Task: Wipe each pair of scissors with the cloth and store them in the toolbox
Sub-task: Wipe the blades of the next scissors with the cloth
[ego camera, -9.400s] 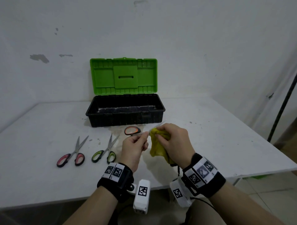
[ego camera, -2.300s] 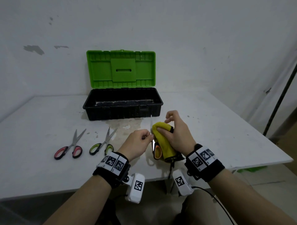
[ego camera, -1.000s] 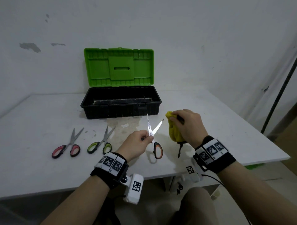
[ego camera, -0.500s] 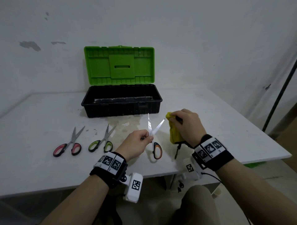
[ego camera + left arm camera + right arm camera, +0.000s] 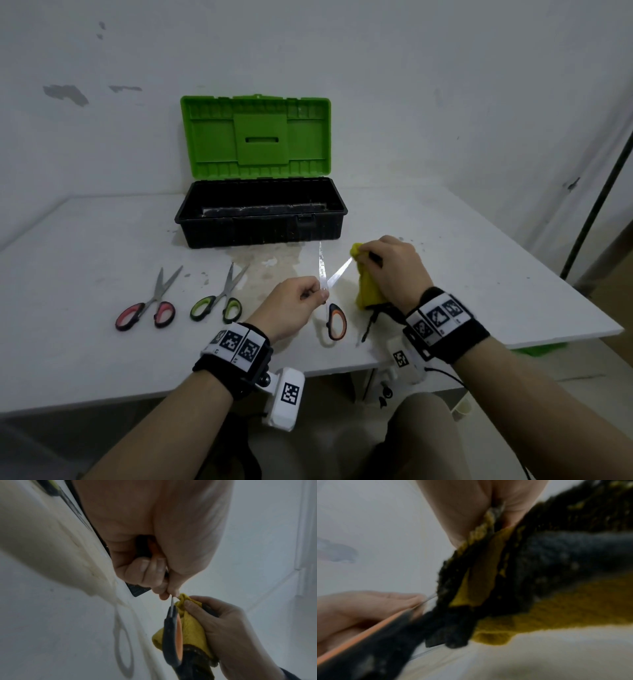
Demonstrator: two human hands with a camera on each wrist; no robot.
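Toolbox (image 5: 260, 222): black tub, green lid up, beyond both hands; nothing stored that shows.
Table (image 5: 85, 342): white, stained between the box and the hands.
Spare scissors: red-handled scissors (image 5: 145, 313) and green-handled scissors (image 5: 215, 305), flat to the left of the left hand, untouched.
Change: two seconds back the cloth wrapped shut blades; now the blades stand apart in a V (inner faces exposed, so wiping looks unfinished).
Orange-handled scissors (image 5: 334, 317): upright between the hands, one handle loop hanging low.
Yellow cloth (image 5: 364, 287): bunched at the tip of the right-leaning blade.
Left hand (image 5: 291, 310): fingers curled, pinching the scissors near the pivot.
Right hand (image 5: 392, 270): clenched round the cloth.
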